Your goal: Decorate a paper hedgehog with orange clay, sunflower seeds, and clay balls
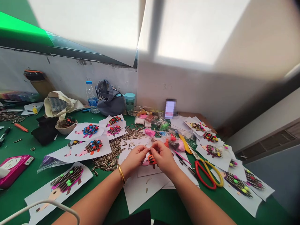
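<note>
Both hands meet over a sheet of white paper [153, 178] in the middle of the table. My left hand [137, 158] is closed, its thumb and fingertips pinched together. My right hand [163, 156] pinches from the other side, fingertips almost touching the left ones. What they hold between them is too small and hidden to name. Just beneath lies a hedgehog figure of pink and orange clay [152, 160] with some dark seeds on it, partly covered by my hands. A heap of striped sunflower seeds [110, 156] spreads left of my left hand.
Red-and-yellow scissors [206, 172] lie right of my right hand. Finished-looking seed hedgehogs on paper [67, 179] lie left, with more hedgehog sheets [212, 150] right. Behind stand bagged coloured clay [164, 126], a phone [170, 108], a water bottle [91, 98] and a grey-blue bag [111, 101].
</note>
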### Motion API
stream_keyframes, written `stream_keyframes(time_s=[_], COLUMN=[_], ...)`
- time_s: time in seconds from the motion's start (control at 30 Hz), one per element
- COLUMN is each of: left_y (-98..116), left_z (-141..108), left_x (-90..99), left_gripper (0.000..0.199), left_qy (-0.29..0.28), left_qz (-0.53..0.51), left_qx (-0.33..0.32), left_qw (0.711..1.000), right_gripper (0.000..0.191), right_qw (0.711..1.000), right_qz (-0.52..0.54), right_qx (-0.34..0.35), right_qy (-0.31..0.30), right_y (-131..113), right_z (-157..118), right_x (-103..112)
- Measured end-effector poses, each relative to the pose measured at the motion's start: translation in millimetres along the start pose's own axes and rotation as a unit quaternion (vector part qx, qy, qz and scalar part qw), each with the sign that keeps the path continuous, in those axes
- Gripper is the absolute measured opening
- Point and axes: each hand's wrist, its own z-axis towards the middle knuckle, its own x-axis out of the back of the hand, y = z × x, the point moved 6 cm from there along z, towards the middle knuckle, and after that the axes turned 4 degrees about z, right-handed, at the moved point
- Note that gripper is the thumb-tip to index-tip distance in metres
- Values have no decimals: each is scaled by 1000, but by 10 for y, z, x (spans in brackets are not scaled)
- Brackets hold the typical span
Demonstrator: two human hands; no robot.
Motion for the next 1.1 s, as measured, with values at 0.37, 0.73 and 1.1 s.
stream_keyframes(time_s=[0.37,0.73,1.1], left_y=[28,31,50], left_z=[6,-4,136], left_x=[-20,-8,352], left_gripper=[37,36,25], left_qy=[-13,-4,95], left_qz=[3,13,377], left_qx=[-28,-21,-105], left_qw=[1000,1000,915], right_gripper=[22,17,19], right_qw=[997,985,995], right_qz=[-47,140,-88], right_qx=[54,-69,-28], right_qy=[-37,-72,-28], right_y=[-45,54,306], right_z=[9,-21,154], right_x=[47,5,240])
